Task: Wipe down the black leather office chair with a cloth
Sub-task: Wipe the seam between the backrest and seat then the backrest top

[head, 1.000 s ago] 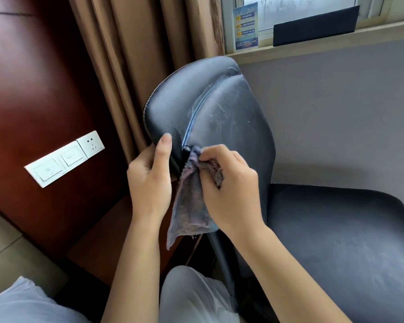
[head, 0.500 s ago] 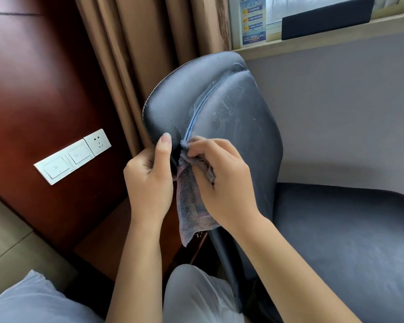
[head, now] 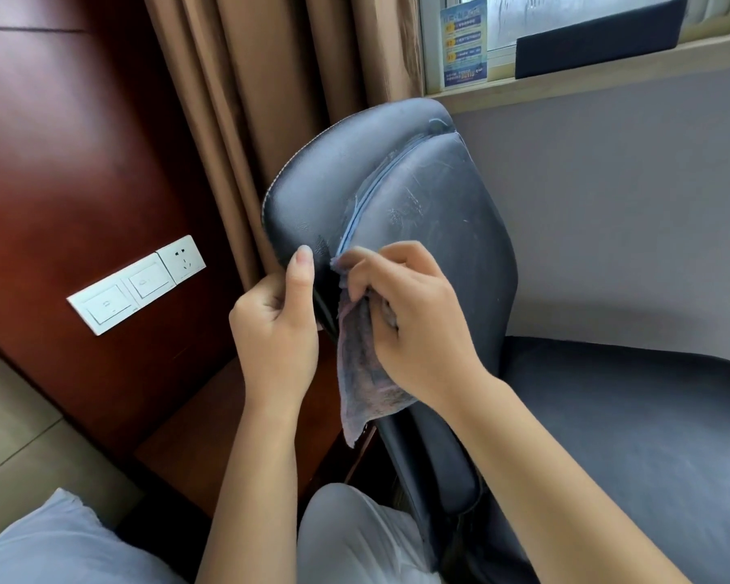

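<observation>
Two hands on the chair [head: 418,204] backrest's left edge. We grip that edge with our left hand [head: 277,326], thumb up the front. Right beside it, our right hand [head: 405,314] pinches the cloth [head: 361,373] into the piping seam, fingers curled tight, tail dangling. The risk we see: the bunched cloth slipping free, or skating over the groove and leaving dust.

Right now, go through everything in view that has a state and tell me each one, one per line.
left hand: grips the chair back's edge, thumb up on the leather.
right hand: pinches the cloth against the seam.
cloth: bunched at the top, the rest hanging loose.
chair back: streaked and scuffed.
curtain: gathered at the window's side.
</observation>
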A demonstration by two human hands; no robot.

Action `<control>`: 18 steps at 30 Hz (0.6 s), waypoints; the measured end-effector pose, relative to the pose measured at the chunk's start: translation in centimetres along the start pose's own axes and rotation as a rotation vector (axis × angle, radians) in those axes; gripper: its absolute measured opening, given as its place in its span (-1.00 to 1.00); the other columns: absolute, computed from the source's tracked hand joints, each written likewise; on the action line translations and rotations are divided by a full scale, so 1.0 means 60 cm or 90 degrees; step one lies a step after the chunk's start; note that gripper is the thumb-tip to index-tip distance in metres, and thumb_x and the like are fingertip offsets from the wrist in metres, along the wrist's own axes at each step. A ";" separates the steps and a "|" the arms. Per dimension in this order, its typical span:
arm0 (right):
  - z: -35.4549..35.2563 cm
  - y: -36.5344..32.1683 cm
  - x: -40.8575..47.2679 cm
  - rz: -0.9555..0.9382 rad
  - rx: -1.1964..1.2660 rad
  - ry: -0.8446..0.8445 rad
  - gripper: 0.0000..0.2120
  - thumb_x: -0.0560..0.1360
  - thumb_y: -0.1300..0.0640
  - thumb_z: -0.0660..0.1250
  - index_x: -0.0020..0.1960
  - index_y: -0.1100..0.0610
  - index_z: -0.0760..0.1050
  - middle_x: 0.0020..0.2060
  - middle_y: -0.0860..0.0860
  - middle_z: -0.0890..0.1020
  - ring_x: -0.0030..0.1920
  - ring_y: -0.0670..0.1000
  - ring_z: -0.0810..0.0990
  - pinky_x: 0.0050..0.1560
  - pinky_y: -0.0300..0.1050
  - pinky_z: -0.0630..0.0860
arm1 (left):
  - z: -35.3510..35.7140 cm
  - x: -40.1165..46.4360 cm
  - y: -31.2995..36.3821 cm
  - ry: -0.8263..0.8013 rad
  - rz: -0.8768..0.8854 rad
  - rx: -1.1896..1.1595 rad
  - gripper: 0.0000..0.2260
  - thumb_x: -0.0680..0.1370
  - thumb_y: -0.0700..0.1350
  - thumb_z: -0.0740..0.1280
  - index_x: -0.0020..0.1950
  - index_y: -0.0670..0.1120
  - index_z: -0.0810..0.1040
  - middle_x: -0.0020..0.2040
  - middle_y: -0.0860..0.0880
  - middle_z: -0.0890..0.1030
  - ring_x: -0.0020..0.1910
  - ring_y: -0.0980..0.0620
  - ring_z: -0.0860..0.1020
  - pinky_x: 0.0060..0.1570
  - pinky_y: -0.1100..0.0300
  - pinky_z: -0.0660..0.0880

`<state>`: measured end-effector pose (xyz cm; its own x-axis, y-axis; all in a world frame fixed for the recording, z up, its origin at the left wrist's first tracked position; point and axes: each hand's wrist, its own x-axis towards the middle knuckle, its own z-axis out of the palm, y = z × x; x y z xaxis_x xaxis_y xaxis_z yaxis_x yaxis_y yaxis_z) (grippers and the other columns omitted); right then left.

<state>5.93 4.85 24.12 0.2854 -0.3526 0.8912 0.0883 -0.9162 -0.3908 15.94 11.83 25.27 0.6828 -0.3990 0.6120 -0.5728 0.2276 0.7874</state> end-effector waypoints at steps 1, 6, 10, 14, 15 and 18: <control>-0.004 -0.001 -0.001 -0.039 -0.015 -0.025 -0.76 0.32 0.51 0.20 -0.20 0.22 0.49 -0.07 -0.04 0.64 -0.01 0.09 0.52 -0.18 0.00 0.52 | 0.001 -0.001 0.000 0.000 -0.001 -0.002 -0.54 0.50 0.18 0.24 -0.52 -0.01 0.28 -0.59 0.08 0.22 -0.49 0.14 0.20 -0.42 0.01 0.28; -0.027 0.030 0.045 -0.141 -0.160 -0.118 -0.79 0.33 0.40 0.09 -0.21 0.22 0.47 -0.13 0.02 0.65 -0.05 0.04 0.37 -0.30 0.01 0.52 | 0.006 0.002 0.000 0.007 0.002 0.007 -0.54 0.47 0.24 0.21 -0.48 -0.06 0.33 -0.54 0.04 0.24 -0.43 0.06 0.25 -0.38 -0.10 0.41; -0.021 0.023 0.024 -0.162 -0.106 -0.093 -0.78 0.35 0.42 0.08 -0.25 0.22 0.47 -0.08 -0.01 0.66 -0.07 0.04 0.39 -0.24 -0.02 0.49 | 0.004 -0.001 -0.006 0.013 -0.004 0.005 -0.49 0.46 0.27 0.20 -0.37 -0.18 0.33 -0.53 0.00 0.26 -0.41 0.01 0.27 -0.32 -0.23 0.48; -0.019 0.026 0.012 -0.157 -0.083 -0.083 -0.72 0.29 0.56 0.14 -0.23 0.25 0.48 0.00 -0.05 0.65 -0.07 0.07 0.41 -0.19 -0.03 0.49 | 0.008 -0.005 -0.007 0.032 0.011 0.020 -0.52 0.46 0.27 0.18 -0.37 -0.14 0.36 -0.54 0.01 0.29 -0.43 0.04 0.27 -0.36 -0.13 0.40; -0.018 0.027 0.019 -0.137 -0.090 -0.090 -0.73 0.32 0.51 0.10 -0.21 0.23 0.48 -0.01 -0.08 0.64 -0.07 0.06 0.41 -0.22 0.00 0.50 | 0.010 -0.005 -0.006 0.035 0.008 0.017 -0.52 0.46 0.27 0.19 -0.38 -0.13 0.37 -0.54 0.01 0.30 -0.43 0.05 0.28 -0.36 -0.12 0.40; -0.012 0.022 0.032 -0.074 -0.109 -0.096 -0.65 0.32 0.32 -0.05 -0.14 0.17 0.49 -0.11 -0.11 0.62 -0.07 0.03 0.41 -0.30 0.03 0.51 | 0.010 -0.003 -0.007 0.037 0.014 0.020 -0.53 0.47 0.26 0.18 -0.41 -0.10 0.38 -0.54 0.00 0.32 -0.44 0.04 0.29 -0.38 -0.04 0.38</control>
<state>5.91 2.82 25.47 0.4231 -0.2229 0.8783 -0.0305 -0.9722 -0.2321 15.80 11.23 24.78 0.6947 -0.3415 0.6331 -0.6012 0.2074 0.7717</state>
